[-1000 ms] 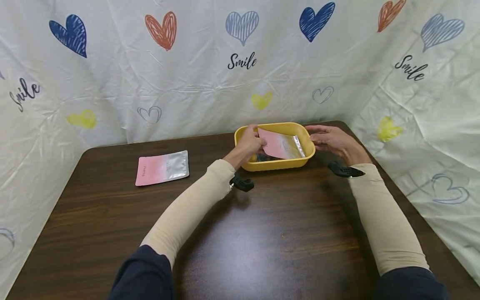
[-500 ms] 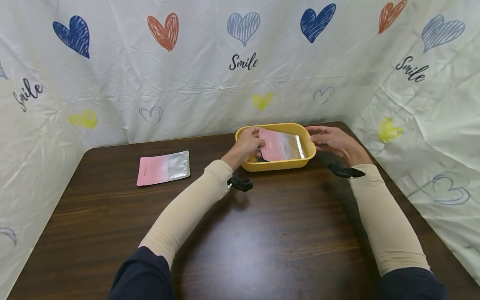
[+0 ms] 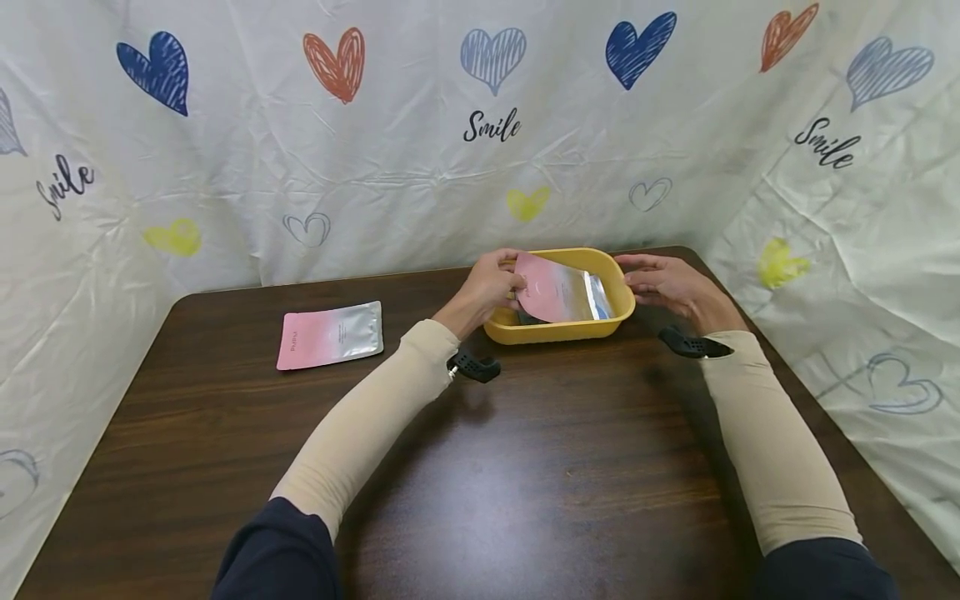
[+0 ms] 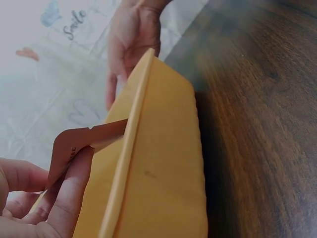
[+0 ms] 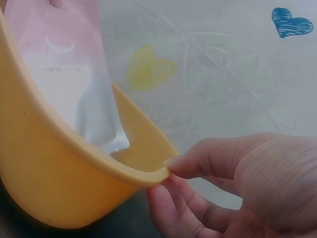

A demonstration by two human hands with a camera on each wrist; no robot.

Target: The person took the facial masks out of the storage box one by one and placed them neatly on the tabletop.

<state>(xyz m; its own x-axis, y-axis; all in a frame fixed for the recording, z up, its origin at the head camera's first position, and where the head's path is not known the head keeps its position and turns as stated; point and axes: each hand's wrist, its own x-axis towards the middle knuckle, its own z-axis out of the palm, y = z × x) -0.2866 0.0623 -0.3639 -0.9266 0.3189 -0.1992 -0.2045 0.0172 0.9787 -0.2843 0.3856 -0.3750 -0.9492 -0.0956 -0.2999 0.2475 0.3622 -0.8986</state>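
At the yellow basket [image 3: 558, 333], pinches pink pouch [image 3: 555, 292] with left fingers [image 4: 77, 188] and rim [image 5: 119, 171] with right fingers [image 5: 200, 158], mostly hiding something dark [image 3: 527, 318].

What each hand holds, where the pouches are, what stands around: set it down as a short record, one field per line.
Left hand: the left hand pinches a pink-and-silver pouch by its pink end
Held pouch: tilted, silver end inside the yellow basket
Right hand: the right hand pinches the basket's rim at its right end
Second pouch: the other pouch lies flat, left of the basket
Surface: dark wooden table
Backdrop: white sheet with hearts and "Smile" lettering
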